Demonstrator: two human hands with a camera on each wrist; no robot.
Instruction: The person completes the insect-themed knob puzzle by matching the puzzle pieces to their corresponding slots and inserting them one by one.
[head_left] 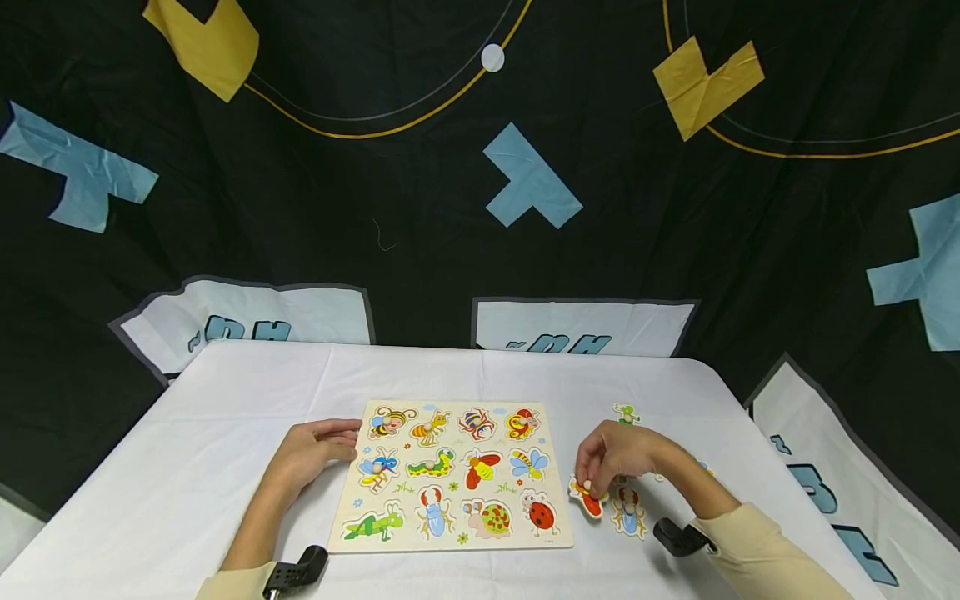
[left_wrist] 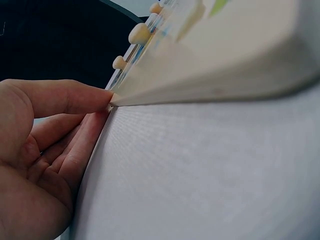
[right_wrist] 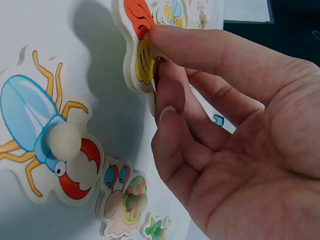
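Observation:
My right hand [head_left: 618, 450] pinches a red and yellow winged-insect puzzle piece [right_wrist: 145, 55] between thumb and fingers, just right of the puzzle board [head_left: 450, 546]. Tilted, the piece stands close over the white cloth in the right wrist view. Beside it lies a blue beetle piece [right_wrist: 30, 110] with a round knob, then a snail piece [right_wrist: 116, 210]. My left hand [head_left: 311, 450] rests at the board's left side, fingertips touching its edge [left_wrist: 200, 95]. Insect pictures cover the board, and knobs [left_wrist: 140, 34] rise near its left side.
A green piece [head_left: 626, 412] lies beyond my right hand, and other pieces are partly hidden under that forearm. The table [head_left: 187, 467] has a white cloth. Behind it hangs a black curtain [head_left: 420, 267] with blue and yellow shapes.

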